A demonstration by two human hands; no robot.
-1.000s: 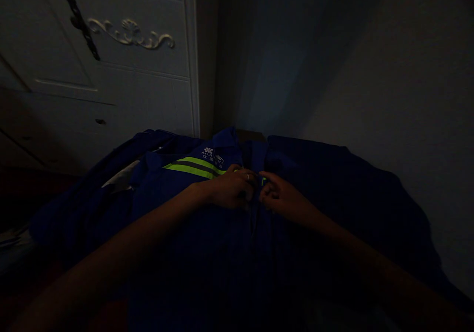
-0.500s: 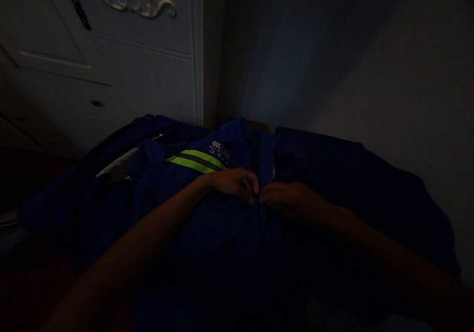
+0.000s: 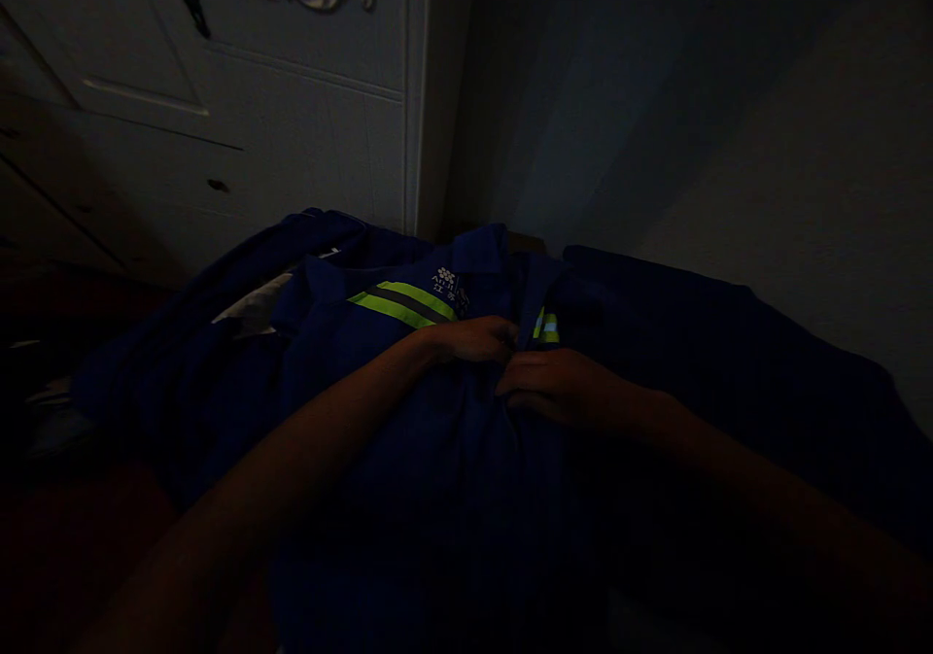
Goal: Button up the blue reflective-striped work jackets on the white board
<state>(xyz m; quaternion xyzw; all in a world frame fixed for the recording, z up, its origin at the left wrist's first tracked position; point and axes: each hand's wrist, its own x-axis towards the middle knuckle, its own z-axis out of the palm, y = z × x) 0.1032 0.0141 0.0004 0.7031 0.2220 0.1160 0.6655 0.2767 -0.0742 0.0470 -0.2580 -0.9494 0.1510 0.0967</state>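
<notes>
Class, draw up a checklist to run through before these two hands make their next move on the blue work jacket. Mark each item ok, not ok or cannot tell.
1. Left hand at the front of the blue work jacket: ok.
2. Right hand there too, close beside the left: ok.
3. Fastening at the fingertips identified: cannot tell; fingers and shadow hide it.
4. Fabric smooth below the hands: not ok; creases show there.
5. White logo clear of the hands: ok.
6. Light for close work: not ok; the scene is very dark.
</notes>
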